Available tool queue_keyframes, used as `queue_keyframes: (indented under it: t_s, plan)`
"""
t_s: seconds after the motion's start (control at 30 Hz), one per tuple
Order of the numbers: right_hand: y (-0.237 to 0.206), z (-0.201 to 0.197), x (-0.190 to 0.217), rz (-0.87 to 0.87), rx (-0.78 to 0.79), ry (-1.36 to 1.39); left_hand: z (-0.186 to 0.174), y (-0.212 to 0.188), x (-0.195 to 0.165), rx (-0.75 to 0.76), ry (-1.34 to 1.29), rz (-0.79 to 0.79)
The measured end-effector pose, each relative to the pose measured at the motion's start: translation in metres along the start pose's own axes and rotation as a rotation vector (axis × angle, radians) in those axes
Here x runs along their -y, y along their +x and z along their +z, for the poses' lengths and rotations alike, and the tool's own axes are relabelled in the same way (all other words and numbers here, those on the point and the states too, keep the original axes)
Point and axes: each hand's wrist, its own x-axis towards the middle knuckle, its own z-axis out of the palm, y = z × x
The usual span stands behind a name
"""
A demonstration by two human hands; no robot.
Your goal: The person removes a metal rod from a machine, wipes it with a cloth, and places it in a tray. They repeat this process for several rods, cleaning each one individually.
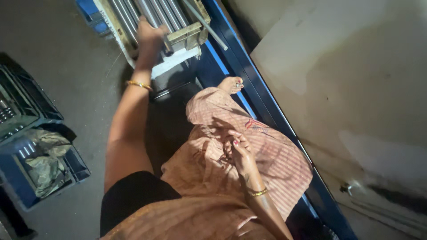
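Left hand (pixel 150 35) grasping a metal rod (pixel 168 46) in the crate (pixel 133 42), right hand (pixel 240 153) resting loose on striped cloth (pixel 267 155) over the knee

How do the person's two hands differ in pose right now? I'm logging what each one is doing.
The left hand is stretched far forward, gripping a metal rod in the crate of rods; the right hand is drawn in close, resting on the striped fabric over the lap. The left hand's fingers are curled around the rod; the right hand's lie loose and hold nothing. Both wrists wear a gold bangle.
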Motion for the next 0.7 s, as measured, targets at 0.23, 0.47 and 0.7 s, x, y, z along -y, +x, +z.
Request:
queue_keyframes:
  t_s: [0.23,0.47,0.7]
  plan:
    - [0.001,0.017,0.010,0.080,-0.076,0.033,-0.019,0.043,0.059,0.097,0.897,0.531]
    - [0.009,0.015,0.013,0.068,0.011,-0.023,-0.009,0.068,0.057,-0.185,0.691,-0.080]
    - [0.017,0.011,0.013,0.007,0.107,-0.170,-0.016,0.077,0.058,-0.127,0.968,0.068]
